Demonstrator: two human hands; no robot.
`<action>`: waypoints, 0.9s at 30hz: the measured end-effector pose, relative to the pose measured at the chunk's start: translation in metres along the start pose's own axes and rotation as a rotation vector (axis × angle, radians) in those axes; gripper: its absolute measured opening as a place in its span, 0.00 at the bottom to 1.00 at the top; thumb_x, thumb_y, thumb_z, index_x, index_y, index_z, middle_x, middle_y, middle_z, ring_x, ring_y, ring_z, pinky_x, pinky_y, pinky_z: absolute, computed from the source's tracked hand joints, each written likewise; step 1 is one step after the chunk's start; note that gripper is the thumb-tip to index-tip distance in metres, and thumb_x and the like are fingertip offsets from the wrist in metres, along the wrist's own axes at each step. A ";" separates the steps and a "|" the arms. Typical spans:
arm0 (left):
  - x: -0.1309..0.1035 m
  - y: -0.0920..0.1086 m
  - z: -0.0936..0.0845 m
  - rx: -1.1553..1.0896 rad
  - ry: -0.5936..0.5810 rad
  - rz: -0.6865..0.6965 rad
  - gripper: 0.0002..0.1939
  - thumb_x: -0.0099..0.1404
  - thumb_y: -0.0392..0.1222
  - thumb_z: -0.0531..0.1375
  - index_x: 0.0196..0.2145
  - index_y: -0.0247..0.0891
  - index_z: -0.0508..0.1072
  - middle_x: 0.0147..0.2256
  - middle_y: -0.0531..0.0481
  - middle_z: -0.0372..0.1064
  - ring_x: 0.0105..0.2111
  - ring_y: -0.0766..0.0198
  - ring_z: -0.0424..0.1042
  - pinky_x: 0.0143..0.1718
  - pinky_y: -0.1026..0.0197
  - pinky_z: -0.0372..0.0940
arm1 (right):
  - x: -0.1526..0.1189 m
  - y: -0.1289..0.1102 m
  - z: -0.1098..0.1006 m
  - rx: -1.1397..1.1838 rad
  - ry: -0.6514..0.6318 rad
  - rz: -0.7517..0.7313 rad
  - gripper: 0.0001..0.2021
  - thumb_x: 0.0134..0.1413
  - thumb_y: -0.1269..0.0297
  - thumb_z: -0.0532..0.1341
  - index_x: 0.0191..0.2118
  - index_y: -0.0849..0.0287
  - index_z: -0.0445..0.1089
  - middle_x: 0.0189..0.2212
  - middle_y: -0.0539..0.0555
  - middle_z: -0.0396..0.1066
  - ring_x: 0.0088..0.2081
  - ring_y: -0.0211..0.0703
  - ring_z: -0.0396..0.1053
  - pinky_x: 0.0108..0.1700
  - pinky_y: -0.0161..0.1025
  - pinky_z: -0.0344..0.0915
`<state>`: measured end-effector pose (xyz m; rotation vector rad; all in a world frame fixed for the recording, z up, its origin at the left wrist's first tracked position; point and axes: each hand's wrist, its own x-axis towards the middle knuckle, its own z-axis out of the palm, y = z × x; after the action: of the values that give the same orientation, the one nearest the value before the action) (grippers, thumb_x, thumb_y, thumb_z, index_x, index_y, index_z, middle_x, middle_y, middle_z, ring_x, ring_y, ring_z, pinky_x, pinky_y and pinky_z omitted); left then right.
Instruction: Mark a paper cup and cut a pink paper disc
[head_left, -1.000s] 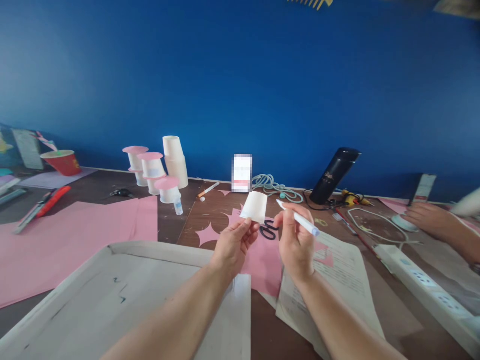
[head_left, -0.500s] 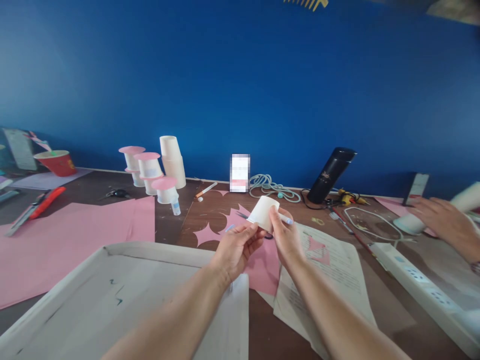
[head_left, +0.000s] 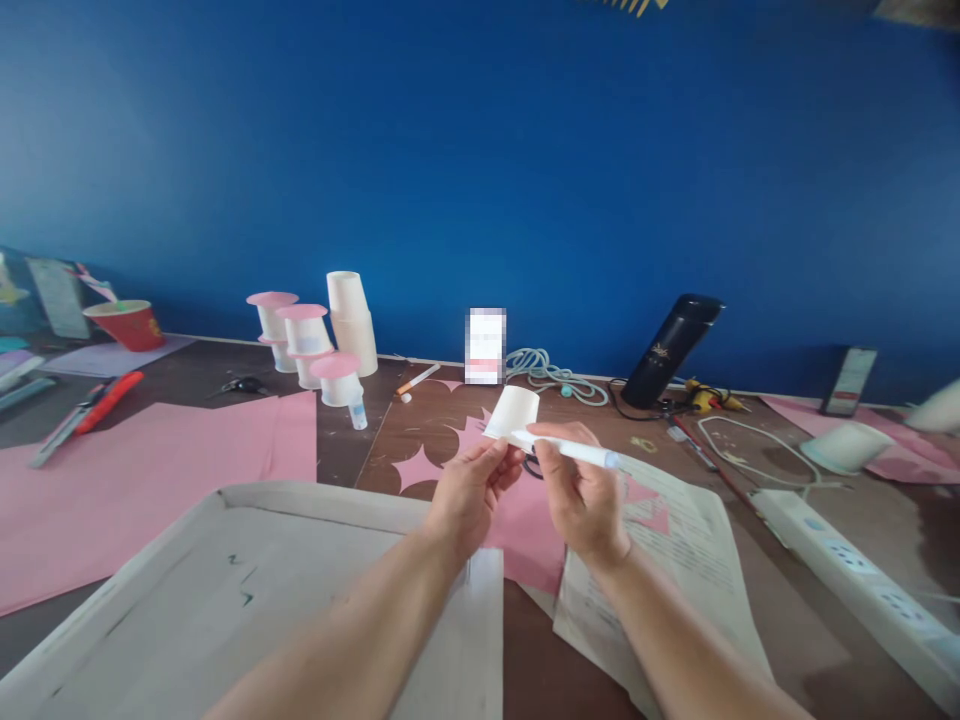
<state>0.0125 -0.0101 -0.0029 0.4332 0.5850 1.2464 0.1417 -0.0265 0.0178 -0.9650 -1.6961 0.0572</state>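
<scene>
In the head view, my left hand (head_left: 469, 500) pinches the lower edge of a white paper cup (head_left: 514, 410), turned upside down and tilted. My right hand (head_left: 589, 495) grips a white marker-like pen (head_left: 577, 449) with a pale blue end. The pen's other end points at the cup's lower side; whether it touches cannot be made out. Below my hands are pink paper with round cutouts (head_left: 529, 530) and the dark handle of scissors (head_left: 532, 463), mostly hidden.
Paper cups with pink discs (head_left: 304, 335) stand at left, beside a tall cup stack (head_left: 352, 325). A white tray lid (head_left: 337, 600), pink sheets (head_left: 172, 470), printed papers (head_left: 675, 570), a phone (head_left: 486, 345), a black flask (head_left: 671, 350) and a power strip (head_left: 847, 570) surround my hands.
My right hand has come away from the cup's side and now holds the pen across toward it. Another person's hand at the far right has left the view. My left hand still holds the cup.
</scene>
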 end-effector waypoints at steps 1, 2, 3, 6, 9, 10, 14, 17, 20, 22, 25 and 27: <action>0.000 0.000 0.000 0.001 -0.004 0.004 0.04 0.60 0.32 0.63 0.32 0.28 0.77 0.28 0.47 0.73 0.29 0.71 0.72 0.35 0.70 0.68 | 0.000 -0.001 0.000 -0.017 -0.015 -0.018 0.07 0.60 0.67 0.57 0.42 0.57 0.71 0.37 0.54 0.73 0.39 0.43 0.70 0.40 0.40 0.66; 0.000 0.000 0.000 0.004 -0.007 0.006 0.04 0.59 0.33 0.63 0.32 0.28 0.77 0.28 0.46 0.73 0.29 0.71 0.72 0.35 0.70 0.68 | 0.001 -0.001 0.001 -0.035 -0.024 -0.028 0.07 0.60 0.68 0.57 0.42 0.57 0.71 0.36 0.54 0.73 0.38 0.43 0.70 0.40 0.40 0.65; 0.000 0.000 0.000 0.007 -0.007 0.006 0.04 0.59 0.33 0.63 0.32 0.28 0.77 0.28 0.46 0.73 0.29 0.71 0.72 0.35 0.70 0.67 | 0.001 0.000 0.002 -0.055 -0.028 -0.035 0.07 0.60 0.68 0.57 0.42 0.57 0.71 0.35 0.54 0.73 0.38 0.43 0.70 0.40 0.40 0.65; 0.000 -0.001 0.001 0.012 0.008 0.005 0.05 0.57 0.33 0.65 0.32 0.28 0.77 0.28 0.46 0.73 0.29 0.70 0.72 0.34 0.70 0.67 | 0.003 0.002 0.002 -0.121 -0.026 -0.051 0.07 0.60 0.67 0.57 0.41 0.58 0.71 0.35 0.55 0.74 0.38 0.44 0.70 0.41 0.42 0.64; 0.000 -0.002 0.000 0.012 0.017 0.019 0.06 0.55 0.34 0.67 0.31 0.29 0.77 0.28 0.46 0.73 0.30 0.70 0.72 0.35 0.69 0.67 | 0.003 0.002 0.002 -0.155 -0.014 -0.058 0.07 0.61 0.67 0.56 0.41 0.58 0.70 0.35 0.55 0.74 0.38 0.45 0.70 0.41 0.43 0.64; 0.001 -0.002 0.000 0.013 0.012 0.024 0.07 0.54 0.35 0.67 0.31 0.29 0.77 0.28 0.47 0.73 0.30 0.70 0.72 0.35 0.69 0.67 | 0.003 0.001 0.002 -0.160 -0.021 -0.061 0.07 0.61 0.67 0.56 0.41 0.58 0.70 0.35 0.55 0.74 0.38 0.45 0.70 0.41 0.43 0.64; 0.000 -0.003 -0.001 0.015 -0.012 0.030 0.08 0.52 0.36 0.69 0.30 0.30 0.77 0.28 0.48 0.73 0.30 0.70 0.72 0.37 0.69 0.66 | 0.002 -0.001 0.002 -0.184 -0.027 -0.079 0.07 0.61 0.66 0.55 0.39 0.57 0.70 0.34 0.55 0.74 0.37 0.44 0.70 0.41 0.43 0.63; -0.001 -0.002 -0.001 0.021 -0.006 0.028 0.08 0.53 0.36 0.68 0.30 0.29 0.77 0.28 0.47 0.73 0.31 0.69 0.72 0.37 0.68 0.66 | 0.001 -0.001 0.002 -0.201 0.000 -0.075 0.07 0.62 0.66 0.54 0.38 0.57 0.69 0.34 0.55 0.73 0.35 0.44 0.69 0.40 0.44 0.63; -0.002 0.000 0.000 0.023 -0.003 0.019 0.06 0.55 0.35 0.66 0.30 0.29 0.76 0.28 0.47 0.73 0.30 0.70 0.72 0.35 0.69 0.66 | 0.001 -0.001 0.002 -0.188 -0.001 -0.074 0.07 0.62 0.66 0.54 0.38 0.57 0.69 0.33 0.55 0.73 0.35 0.44 0.69 0.41 0.44 0.63; -0.002 0.001 0.001 0.023 0.005 0.010 0.05 0.56 0.34 0.65 0.30 0.28 0.76 0.27 0.47 0.73 0.30 0.70 0.72 0.34 0.69 0.66 | 0.001 -0.001 0.002 -0.162 -0.027 -0.068 0.07 0.62 0.66 0.54 0.39 0.57 0.69 0.34 0.54 0.73 0.36 0.44 0.70 0.42 0.43 0.63; -0.002 0.002 0.003 0.025 0.013 0.008 0.04 0.57 0.33 0.65 0.30 0.28 0.76 0.27 0.47 0.73 0.29 0.70 0.72 0.34 0.69 0.66 | 0.001 0.000 0.003 -0.152 -0.027 -0.064 0.07 0.61 0.67 0.55 0.41 0.57 0.70 0.35 0.54 0.74 0.38 0.45 0.70 0.42 0.44 0.63; -0.002 0.002 0.003 0.025 0.008 0.011 0.04 0.57 0.33 0.65 0.30 0.28 0.76 0.27 0.47 0.72 0.29 0.70 0.72 0.34 0.69 0.66 | 0.001 0.000 0.003 -0.166 -0.007 -0.075 0.07 0.61 0.67 0.56 0.41 0.57 0.70 0.35 0.54 0.74 0.38 0.45 0.70 0.43 0.44 0.63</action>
<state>0.0126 -0.0119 0.0010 0.4529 0.6066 1.2533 0.1388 -0.0248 0.0175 -1.0227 -1.7633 -0.1318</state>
